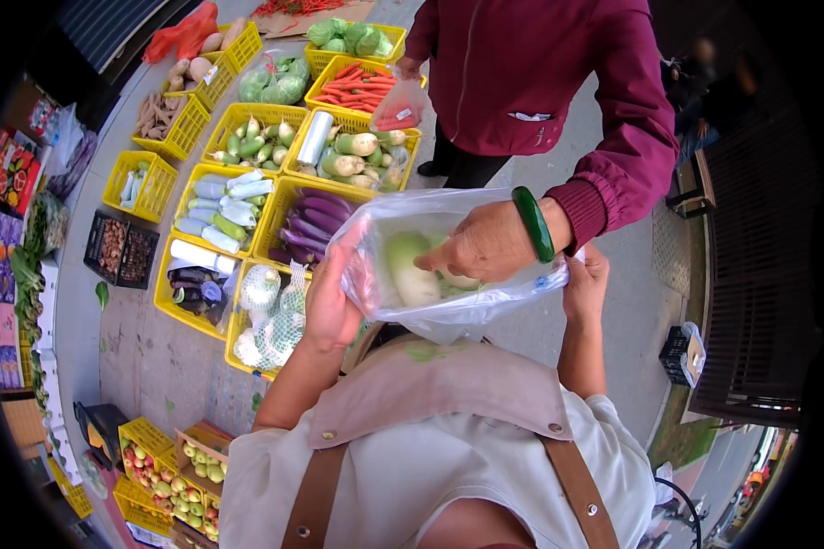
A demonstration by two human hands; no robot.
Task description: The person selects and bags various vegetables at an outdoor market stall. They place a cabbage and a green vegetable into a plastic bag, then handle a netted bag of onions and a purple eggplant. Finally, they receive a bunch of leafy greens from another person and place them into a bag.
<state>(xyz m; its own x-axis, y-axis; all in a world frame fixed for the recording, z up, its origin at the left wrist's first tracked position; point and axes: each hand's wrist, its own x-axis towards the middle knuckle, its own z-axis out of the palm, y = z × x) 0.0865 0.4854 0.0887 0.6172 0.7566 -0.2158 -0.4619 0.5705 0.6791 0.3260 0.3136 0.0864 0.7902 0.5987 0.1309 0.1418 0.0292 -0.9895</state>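
Between my hands a clear plastic bag (485, 313) hangs with its mouth spread wide. My left hand (332, 297) is closed on the bag's left rim, while my right hand (588, 277) grips its right corner. Inside lie green-and-white radishes (410, 270), partly covered by another person's hand (490, 242). That hand wears a green bangle (533, 224) and reaches into the bag from above, a finger at the radish. The same person, in a maroon jacket (513, 73), carries a small plastic bag (400, 103) with something reddish in the other hand.
Yellow crates of eggplants (316, 220), radishes (352, 157), carrots (357, 87) and cabbages (343, 37) stand at the left. Netted cauliflowers (270, 320) sit beside my left forearm. Apples (169, 485) fill crates at the lower left. A black crate (679, 355) stands on the right.
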